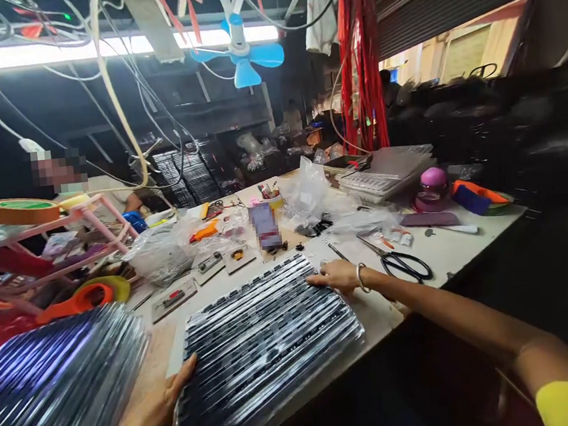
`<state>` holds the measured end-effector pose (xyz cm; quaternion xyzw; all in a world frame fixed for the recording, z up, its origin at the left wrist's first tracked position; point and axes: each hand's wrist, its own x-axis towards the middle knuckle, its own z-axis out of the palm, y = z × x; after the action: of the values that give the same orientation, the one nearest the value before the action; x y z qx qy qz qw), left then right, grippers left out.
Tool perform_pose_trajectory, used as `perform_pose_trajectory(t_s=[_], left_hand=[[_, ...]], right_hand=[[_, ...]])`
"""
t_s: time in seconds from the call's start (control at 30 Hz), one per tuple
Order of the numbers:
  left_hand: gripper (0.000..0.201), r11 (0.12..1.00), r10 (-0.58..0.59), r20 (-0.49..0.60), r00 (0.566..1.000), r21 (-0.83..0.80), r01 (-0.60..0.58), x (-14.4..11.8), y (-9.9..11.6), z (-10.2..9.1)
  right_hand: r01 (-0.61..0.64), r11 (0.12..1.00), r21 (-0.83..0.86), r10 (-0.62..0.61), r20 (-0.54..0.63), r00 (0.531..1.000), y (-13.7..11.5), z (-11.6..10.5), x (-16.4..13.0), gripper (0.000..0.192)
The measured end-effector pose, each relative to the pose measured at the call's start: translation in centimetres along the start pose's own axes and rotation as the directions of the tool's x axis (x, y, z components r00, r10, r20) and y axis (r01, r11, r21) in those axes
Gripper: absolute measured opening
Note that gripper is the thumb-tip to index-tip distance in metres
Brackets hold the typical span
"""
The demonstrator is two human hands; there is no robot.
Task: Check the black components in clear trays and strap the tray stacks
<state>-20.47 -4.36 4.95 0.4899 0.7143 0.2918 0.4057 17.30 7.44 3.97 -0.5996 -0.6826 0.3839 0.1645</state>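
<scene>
A flat stack of shiny grey ribbed trays (261, 342) lies on the white table (448, 251) in front of me. My left hand (169, 401) presses against the stack's near left edge, thumb on top. My right hand (335, 276), with a bangle on the wrist, grips the stack's far right corner. Both hands hold the same stack from opposite sides.
A second pile of ribbed trays (55, 396) sits at the lower left. Black scissors (402, 263) lie just right of my right hand. Plastic bags (307, 194), small parts, a pink rack (89, 225) with tape rolls, and a seated person at the far left surround the work area.
</scene>
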Motion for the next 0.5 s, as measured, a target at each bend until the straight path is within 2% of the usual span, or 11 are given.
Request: perform_pose_trajectory(t_s=[0.1,0.23,0.37,0.5], left_hand=[[0.049,0.99,-0.008,-0.098,0.995,0.136,0.022,1.6,-1.4,0.1],[0.052,0.999,-0.032,-0.136,0.99,-0.034,0.028,1.8,-1.6,0.4],[0.054,0.982,-0.104,-0.114,0.988,-0.171,0.083,1.3,-0.4,0.4],[0.052,0.939,-0.172,-0.001,0.985,-0.303,0.163,1.4,-0.3,0.0]], right_hand=[[0.048,0.987,-0.15,-0.058,-0.057,0.997,-0.5,-0.4,0.7,0.056],[0.078,0.979,-0.186,-0.094,-0.077,0.993,-0.2,0.2,0.5,0.055],[0.098,0.994,-0.051,-0.104,-0.116,0.988,0.5,1.3,-0.2,0.054],[0.091,0.976,0.2,-0.073,-0.094,0.993,0.5,2.0,-1.0,0.053]])
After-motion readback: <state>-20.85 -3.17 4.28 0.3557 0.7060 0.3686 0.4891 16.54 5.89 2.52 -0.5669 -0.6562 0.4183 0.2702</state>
